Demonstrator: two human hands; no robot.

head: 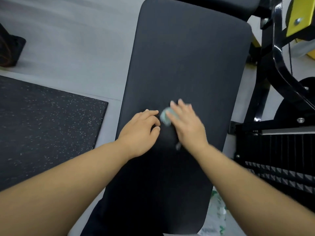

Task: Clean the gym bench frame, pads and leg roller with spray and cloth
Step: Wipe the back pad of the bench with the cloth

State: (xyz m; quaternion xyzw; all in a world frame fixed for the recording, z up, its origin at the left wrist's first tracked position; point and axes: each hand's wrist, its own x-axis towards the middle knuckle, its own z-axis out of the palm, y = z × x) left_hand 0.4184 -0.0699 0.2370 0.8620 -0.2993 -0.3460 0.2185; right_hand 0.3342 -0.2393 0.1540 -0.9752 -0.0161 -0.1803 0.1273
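Note:
A long black bench pad (187, 57) fills the middle of the view. My right hand (187, 125) lies flat on it with straight fingers, pressing a small pale green cloth (164, 116) that shows at my fingertips; the hand is blurred by motion. Just left of the cloth, my left hand (141, 132) rests on the pad with loosely curled fingers and holds nothing. No spray bottle is visible.
The black bench frame (279, 65) with a yellow plate (300, 19) stands at the right, above a ribbed black footplate (281, 150). A speckled black rubber mat (42, 125) lies on the grey floor at the left. A white and green bag (216, 217) sits by the pad's near right corner.

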